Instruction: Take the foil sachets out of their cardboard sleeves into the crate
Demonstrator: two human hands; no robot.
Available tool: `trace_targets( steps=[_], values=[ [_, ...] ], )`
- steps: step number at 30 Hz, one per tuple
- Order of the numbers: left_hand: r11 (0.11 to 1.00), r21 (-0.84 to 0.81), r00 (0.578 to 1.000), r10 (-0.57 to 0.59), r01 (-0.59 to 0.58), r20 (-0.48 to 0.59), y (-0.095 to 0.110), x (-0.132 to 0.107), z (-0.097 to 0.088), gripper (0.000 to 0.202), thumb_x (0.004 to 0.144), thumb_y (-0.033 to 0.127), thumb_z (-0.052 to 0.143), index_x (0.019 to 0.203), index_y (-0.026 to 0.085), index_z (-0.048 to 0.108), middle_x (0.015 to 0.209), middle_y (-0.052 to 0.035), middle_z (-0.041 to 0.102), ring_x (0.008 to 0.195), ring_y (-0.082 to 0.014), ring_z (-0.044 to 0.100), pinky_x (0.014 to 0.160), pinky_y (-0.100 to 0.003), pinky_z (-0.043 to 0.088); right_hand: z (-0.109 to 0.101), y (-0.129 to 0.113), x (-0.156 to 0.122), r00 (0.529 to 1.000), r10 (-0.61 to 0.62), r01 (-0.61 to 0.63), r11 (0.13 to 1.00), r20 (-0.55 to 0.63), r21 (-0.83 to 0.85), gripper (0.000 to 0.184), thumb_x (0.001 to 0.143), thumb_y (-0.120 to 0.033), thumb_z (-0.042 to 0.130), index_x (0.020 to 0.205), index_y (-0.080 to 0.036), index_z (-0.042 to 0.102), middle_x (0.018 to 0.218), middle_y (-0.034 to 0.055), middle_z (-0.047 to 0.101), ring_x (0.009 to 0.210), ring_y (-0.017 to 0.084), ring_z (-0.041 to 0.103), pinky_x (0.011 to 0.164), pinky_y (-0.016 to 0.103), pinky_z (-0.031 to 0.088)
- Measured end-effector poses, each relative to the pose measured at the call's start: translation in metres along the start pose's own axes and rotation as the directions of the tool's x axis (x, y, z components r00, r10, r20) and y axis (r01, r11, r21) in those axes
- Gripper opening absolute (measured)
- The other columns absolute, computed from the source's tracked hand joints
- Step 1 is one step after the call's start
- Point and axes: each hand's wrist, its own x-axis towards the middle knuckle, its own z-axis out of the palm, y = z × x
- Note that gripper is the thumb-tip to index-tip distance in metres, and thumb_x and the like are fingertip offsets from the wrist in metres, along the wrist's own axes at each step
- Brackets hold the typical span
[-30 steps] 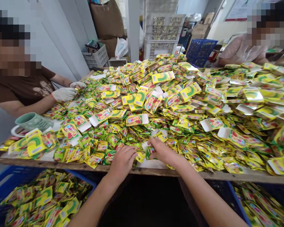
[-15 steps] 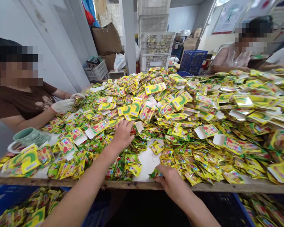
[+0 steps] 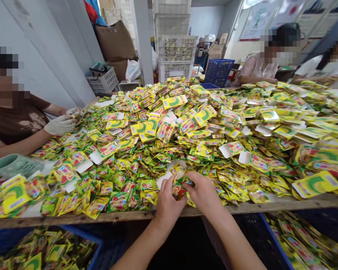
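Note:
My left hand (image 3: pixel 169 200) is closed round a small printed carton (image 3: pixel 178 187), held upright above the table's front edge, its pale flap sticking up at the top. My right hand (image 3: pixel 201 191) meets it from the right, thumb and finger pinched at the carton's top edge. A bit of green wrapper shows by the right fingertips; the fingers hide most of it. Loose yellow sachets (image 3: pixel 228 183) lie right of my hands, and green sachets (image 3: pixel 124 187) to the left. Behind them rises a heap of yellow cartons (image 3: pixel 174 102).
A green mug (image 3: pixel 17 167) stands at the left. A co-worker's gloved hands (image 3: pixel 59 124) are busy at the left edge; other people sit at the back right. Blue crates (image 3: pixel 97 247) with packets are below the wooden table edge (image 3: pixel 121 217). Stacked white crates (image 3: pixel 174 48) stand behind.
My left hand has come back from the heap with a carton to the front edge. My right hand, with a green sachet, has moved up to meet it. The view has shifted slightly.

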Motion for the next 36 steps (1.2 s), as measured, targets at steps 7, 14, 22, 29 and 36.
trace_targets(
  steps=[7,14,22,29,36],
  values=[
    [0.826,-0.482,0.923,-0.108,0.290,0.370,-0.003,0.008,-0.037,0.019,0.079,0.029,0.064,0.092,0.016,0.060,0.086,-0.0028,0.064,0.083,-0.0181,0.059,0.077,-0.029,0.047,-0.014,-0.012,0.006,0.974,-0.135,0.128,0.990,0.181,0.053,0.032,0.078,0.000,0.055,0.103,-0.019,0.063,0.087,0.0048,0.067,0.082,0.018,0.063,0.073,0.026,0.045],
    [0.777,-0.529,0.914,-0.142,0.341,0.380,-0.016,0.003,-0.049,0.033,0.073,0.034,0.073,0.100,0.016,0.067,0.094,-0.0041,0.069,0.088,-0.0205,0.061,0.082,-0.029,0.046,0.007,-0.022,-0.003,0.941,-0.325,0.314,0.943,0.095,0.110,0.014,0.085,-0.025,0.061,0.080,-0.025,0.075,0.110,0.0092,0.061,0.110,0.027,0.047,0.092,0.044,0.041],
    [0.647,-0.613,0.868,-0.164,0.454,0.469,-0.013,-0.002,-0.065,0.038,0.089,0.041,0.050,0.118,0.020,0.064,0.122,-0.0084,0.064,0.120,-0.0230,0.052,0.109,-0.040,0.031,0.031,-0.011,-0.024,0.950,0.291,-0.251,0.494,0.114,0.833,0.025,0.077,-0.039,0.068,0.092,-0.019,0.068,0.073,0.0009,0.059,0.054,0.011,0.050,0.044,0.021,0.037],
    [0.415,-0.668,0.786,-0.346,0.617,0.512,-0.001,0.013,-0.058,0.022,0.065,0.015,0.071,0.087,0.015,0.074,0.089,-0.0069,0.074,0.092,-0.0219,0.065,0.095,-0.037,0.044,0.045,-0.022,-0.021,0.945,0.298,-0.267,0.465,0.135,0.844,0.014,0.072,-0.027,0.069,0.082,-0.018,0.072,0.071,0.0000,0.057,0.053,0.007,0.044,0.040,0.016,0.033],
    [0.684,-0.634,0.931,-0.303,0.361,0.203,-0.009,0.003,-0.053,0.027,0.077,0.030,0.069,0.101,0.019,0.071,0.105,-0.0064,0.072,0.104,-0.0214,0.062,0.096,-0.034,0.044,0.039,-0.020,-0.015,0.974,0.221,-0.156,0.544,0.039,0.824,0.021,0.076,-0.038,0.068,0.086,-0.021,0.076,0.084,0.0054,0.063,0.065,0.014,0.056,0.051,0.023,0.050]
  ],
)
